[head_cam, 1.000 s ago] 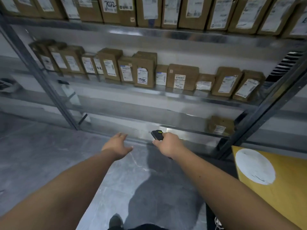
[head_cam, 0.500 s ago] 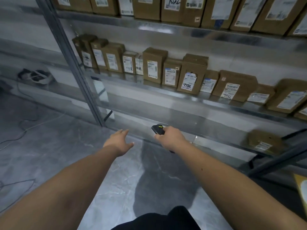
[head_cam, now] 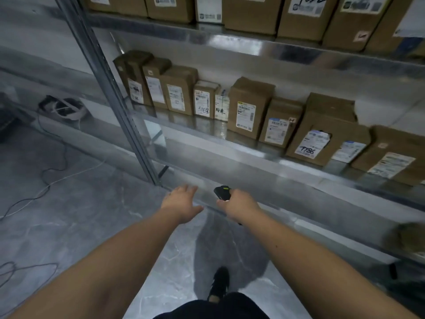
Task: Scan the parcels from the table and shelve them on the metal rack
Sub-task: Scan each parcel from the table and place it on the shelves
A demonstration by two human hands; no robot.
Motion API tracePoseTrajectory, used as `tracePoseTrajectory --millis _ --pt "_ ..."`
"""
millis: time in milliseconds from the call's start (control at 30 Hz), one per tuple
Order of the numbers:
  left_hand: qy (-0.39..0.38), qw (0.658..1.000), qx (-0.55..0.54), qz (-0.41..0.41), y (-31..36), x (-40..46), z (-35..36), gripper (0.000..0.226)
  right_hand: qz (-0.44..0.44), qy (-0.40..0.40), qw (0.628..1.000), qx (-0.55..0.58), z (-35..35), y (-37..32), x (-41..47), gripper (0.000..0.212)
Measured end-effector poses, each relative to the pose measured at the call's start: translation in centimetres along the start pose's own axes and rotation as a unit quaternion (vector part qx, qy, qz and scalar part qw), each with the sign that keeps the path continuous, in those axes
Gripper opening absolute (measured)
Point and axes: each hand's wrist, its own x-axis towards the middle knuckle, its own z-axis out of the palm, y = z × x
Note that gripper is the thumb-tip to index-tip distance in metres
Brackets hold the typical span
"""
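Observation:
The metal rack [head_cam: 232, 157] fills the upper right, its shelves lined with several brown cardboard parcels [head_cam: 249, 108] that stand upright with white labels facing me. One lone parcel [head_cam: 406, 236] lies on the lowest shelf at the far right, blurred. My right hand [head_cam: 239, 206] grips a small black scanner [head_cam: 222, 192] with a yellow-green button, held in front of the lowest shelf. My left hand [head_cam: 181, 201] hovers beside it, fingers spread and holding nothing. The table is out of view.
The rack's grey upright post [head_cam: 110, 88] slants down to the floor on the left. Cables [head_cam: 50, 178] trail over the grey marbled floor near a black and white device [head_cam: 64, 108] by the wall. My shoe [head_cam: 219, 284] shows below.
My view has swung to the left along the rack: the parcels and lone low parcel slid right, and the yellow table with a white disc left the frame. Both hands kept their pose.

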Motion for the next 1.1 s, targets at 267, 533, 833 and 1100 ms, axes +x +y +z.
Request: tracePoseTrajectory --millis 267,533,833,1100 --pt "-0.025 0.999 -0.012 -0.021 -3.5 11.2 -5.2 0.085 -0.014 -0.044 0.999 -0.010 -3.3 -5.2 10.4 0.044" --pt "-0.047 0.998 0.012 0.031 -9.3 20.3 -8.9 0.085 0.024 -0.026 0.999 0.018 -3.1 -11.4 17.6 0.057" --pt "-0.135 0.977 0.059 0.151 -19.5 31.3 -11.0 0.085 0.158 0.034 0.975 0.149 3.2 -19.7 22.4 0.049" --pt "-0.156 0.966 0.078 0.191 -23.8 33.1 -10.3 0.077 0.211 0.056 0.952 0.213 7.0 -25.2 24.4 0.034"
